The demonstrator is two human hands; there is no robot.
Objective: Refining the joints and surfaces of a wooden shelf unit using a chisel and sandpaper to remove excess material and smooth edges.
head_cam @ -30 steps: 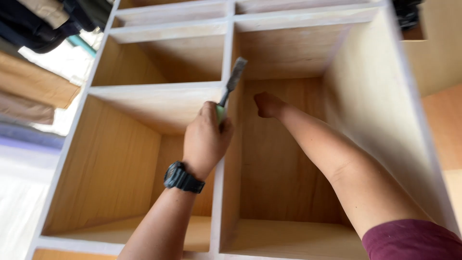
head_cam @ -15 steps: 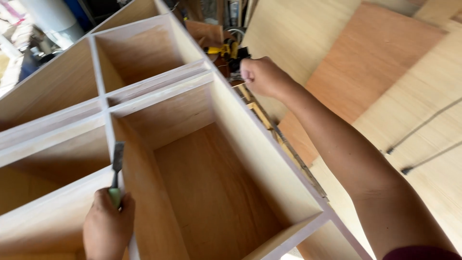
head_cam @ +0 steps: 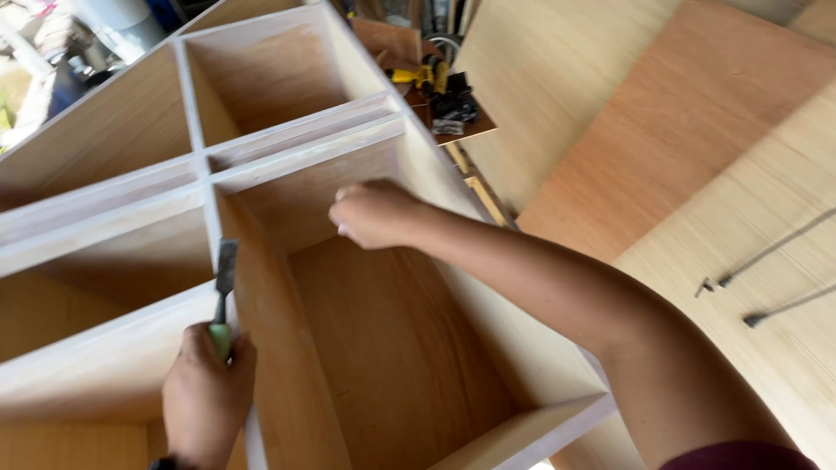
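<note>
The big plywood cabinet carcass (head_cam: 366,287) lies on its back here, its open compartments facing up, and everything else sits around it. The person's left hand (head_cam: 207,396) is at the near-left part of the carcass, fist wrapped tight around the green handle of a chisel (head_cam: 224,292). The flat metal blade points away from the person and lies along the pale front edge of the upright divider (head_cam: 261,348), between the left compartment and the large compartment beside it. A dark watch strap just shows at the wrist, at the bottom edge of the view.

The right hand (head_cam: 376,213) reaches across the large compartment of the carcass. Its fingers are curled under into a loose fist, knuckles up, hovering at the back top corner of that compartment, close to the horizontal shelf (head_cam: 305,144). I cannot tell whether it pinches anything or actually touches the wood. A dark red sleeve shows at the upper arm.

Beyond the far right corner of the carcass, a yellow and black power drill (head_cam: 427,77) rests on a small brown board with some dark bits beside it. To the right of the carcass lie broad plywood sheets (head_cam: 697,130), and 2 long dark rods (head_cam: 775,248) rest on the nearest sheet.
</note>
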